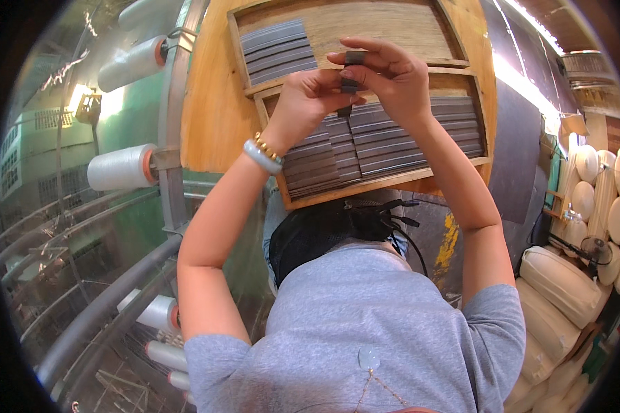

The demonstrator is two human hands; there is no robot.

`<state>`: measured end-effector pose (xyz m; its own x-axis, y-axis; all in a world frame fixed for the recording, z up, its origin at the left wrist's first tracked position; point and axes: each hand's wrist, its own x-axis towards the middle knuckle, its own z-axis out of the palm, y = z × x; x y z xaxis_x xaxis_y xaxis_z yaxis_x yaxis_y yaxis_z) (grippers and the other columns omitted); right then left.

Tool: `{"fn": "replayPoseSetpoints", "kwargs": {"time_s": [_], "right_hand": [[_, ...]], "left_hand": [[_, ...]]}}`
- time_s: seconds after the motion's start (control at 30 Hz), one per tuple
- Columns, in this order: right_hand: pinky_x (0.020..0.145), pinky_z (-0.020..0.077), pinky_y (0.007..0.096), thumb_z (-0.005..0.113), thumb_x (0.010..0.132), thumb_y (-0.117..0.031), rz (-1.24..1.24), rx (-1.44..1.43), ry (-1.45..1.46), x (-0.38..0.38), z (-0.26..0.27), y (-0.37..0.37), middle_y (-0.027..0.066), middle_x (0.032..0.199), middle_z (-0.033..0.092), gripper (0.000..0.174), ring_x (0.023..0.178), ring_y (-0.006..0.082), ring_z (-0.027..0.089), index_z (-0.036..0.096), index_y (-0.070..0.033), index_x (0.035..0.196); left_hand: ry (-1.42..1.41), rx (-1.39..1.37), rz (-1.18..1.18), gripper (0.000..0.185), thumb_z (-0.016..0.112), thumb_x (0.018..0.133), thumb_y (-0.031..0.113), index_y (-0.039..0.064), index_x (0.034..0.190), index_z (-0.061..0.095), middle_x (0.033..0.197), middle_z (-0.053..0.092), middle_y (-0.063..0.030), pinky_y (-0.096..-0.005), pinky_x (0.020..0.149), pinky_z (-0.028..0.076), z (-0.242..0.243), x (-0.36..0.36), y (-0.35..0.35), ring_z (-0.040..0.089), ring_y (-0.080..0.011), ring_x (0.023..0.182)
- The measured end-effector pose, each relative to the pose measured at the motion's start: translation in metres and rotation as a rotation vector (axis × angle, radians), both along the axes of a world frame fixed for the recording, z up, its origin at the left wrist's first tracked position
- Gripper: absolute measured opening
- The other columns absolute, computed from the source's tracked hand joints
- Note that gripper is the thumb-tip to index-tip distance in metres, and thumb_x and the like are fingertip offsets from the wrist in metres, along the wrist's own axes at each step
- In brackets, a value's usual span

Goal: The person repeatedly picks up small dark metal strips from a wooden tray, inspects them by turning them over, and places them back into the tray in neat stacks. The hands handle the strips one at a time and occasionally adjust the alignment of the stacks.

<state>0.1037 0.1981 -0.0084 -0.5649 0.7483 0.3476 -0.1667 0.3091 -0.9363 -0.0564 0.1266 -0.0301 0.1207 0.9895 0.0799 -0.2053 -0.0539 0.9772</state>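
Observation:
Above two shallow wooden trays, my hands meet around a small dark grey strip [354, 58], whose middle is partly covered by fingers. My right hand [398, 75] pinches its upper part between thumb and fingers. Lower on the strip, the fingertips of my left hand [312, 95] close on it. Whether it is one piece or several held together I cannot tell. The nearer tray [361, 187] is packed with rows of dark grey flat strips [392, 139]. In the farther tray [377, 23], similar strips [278, 51] fill the left end, beside bare wood.
The trays rest on a wooden board [212, 113]. White thread cones [121, 168] sit on a metal frame [171, 129] at left. A black mesh bag [320, 227] lies on my lap. At right are cream-coloured rolls [563, 289] and a small fan [597, 250].

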Motion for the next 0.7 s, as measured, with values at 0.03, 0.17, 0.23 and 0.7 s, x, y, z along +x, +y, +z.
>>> {"fn": "replayPoseSetpoints", "kwargs": {"time_s": [0.03,0.17,0.23,0.7], "right_hand": [[0.078,0.0579,0.0268,0.063,0.089,0.001,0.028,-0.067,0.013,0.002,0.006,0.000,0.0148,0.103,0.071,0.032,0.091,0.0154,0.068,0.061,0.001,0.121],[0.076,0.0576,0.0269,0.062,0.092,-0.008,0.083,-0.307,0.018,0.011,0.027,-0.005,0.0160,0.096,0.071,0.022,0.087,0.0175,0.070,0.066,0.002,0.111],[0.074,0.0576,0.0267,0.062,0.092,-0.010,0.083,-0.429,0.009,0.012,0.035,-0.008,0.0158,0.094,0.071,0.021,0.085,0.0179,0.070,0.067,0.002,0.109],[0.075,0.0586,0.0345,0.071,0.077,-0.001,0.072,0.588,-0.013,0.045,0.024,-0.084,0.0125,0.094,0.072,0.028,0.084,0.0266,0.071,0.070,-0.003,0.105]], "left_hand": [[-0.025,-0.069,-0.026,0.024,0.067,0.084,-0.001,-0.003,0.108,0.065,0.101,0.070,-0.0096,-0.0263,0.078,0.055,0.010,0.002,-0.005,0.068,-0.0161,0.089],[-0.088,-0.271,-0.092,0.028,0.064,0.085,-0.002,-0.001,0.113,0.063,0.107,0.069,-0.0114,-0.0283,0.078,0.057,0.041,0.012,-0.021,0.070,-0.0210,0.093],[-0.019,-0.352,-0.103,0.025,0.064,0.084,-0.002,-0.001,0.110,0.066,0.102,0.070,-0.0093,-0.0236,0.072,0.055,0.052,0.013,-0.025,0.070,-0.0173,0.091],[0.407,0.288,0.082,0.019,0.073,0.078,0.001,0.002,0.097,0.071,0.088,0.070,-0.0146,-0.0283,0.069,0.054,0.010,0.036,-0.098,0.070,-0.0259,0.078]]}}
